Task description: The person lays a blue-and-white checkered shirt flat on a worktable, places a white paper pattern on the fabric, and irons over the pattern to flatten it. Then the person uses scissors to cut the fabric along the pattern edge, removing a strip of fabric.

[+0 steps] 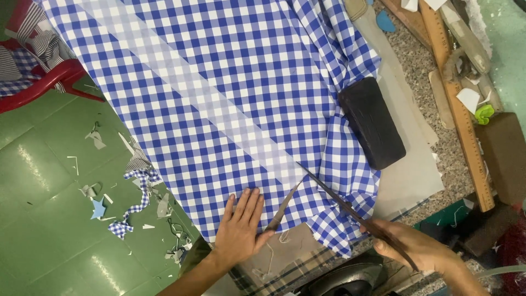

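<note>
while the left hand (241, 222) lies flat on checked cloth (219, 93), the right hand (417, 246), partly cut off, grips open scissors (329, 200).

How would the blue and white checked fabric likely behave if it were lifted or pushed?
The checked fabric is probably floppy: it bunches in folds near the scissors. It likely slides easily, since the left hand presses it flat and a dark block sits on it. It looks thin and light.
</note>
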